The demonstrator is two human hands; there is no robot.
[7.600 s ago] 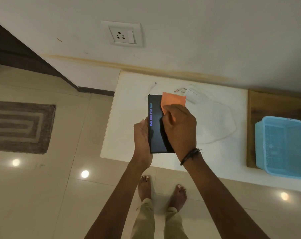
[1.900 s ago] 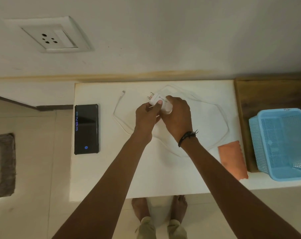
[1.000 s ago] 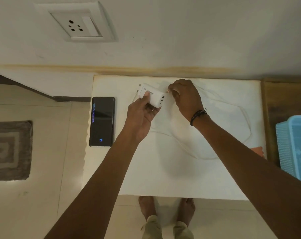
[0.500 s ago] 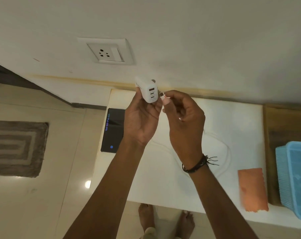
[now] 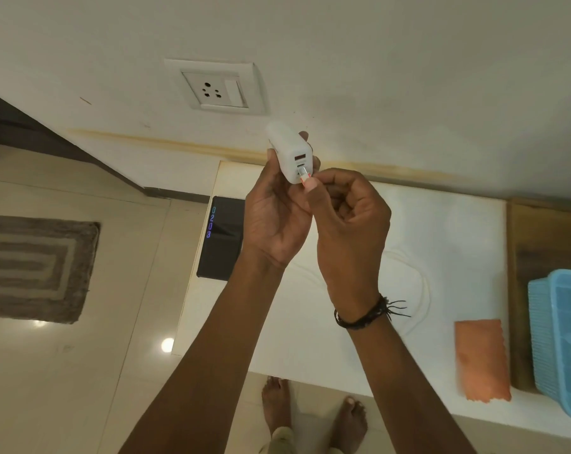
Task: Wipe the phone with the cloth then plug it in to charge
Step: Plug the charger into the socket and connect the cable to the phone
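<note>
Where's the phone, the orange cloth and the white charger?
phone (image 5: pixel 220 247): head view, on the visible part of its dark screen.
orange cloth (image 5: pixel 482 358): head view, on its middle.
white charger (image 5: pixel 290 152): head view, on its body above the ports.

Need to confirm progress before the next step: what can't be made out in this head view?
Head view only.
Hidden: cable plug under the right hand; seated in the charger or not, unclear.
Hidden: phone right side, behind the left hand.
Cut off: blue basket, by the right edge.
Too faint: cable on the white table; free end untraceable.
</note>
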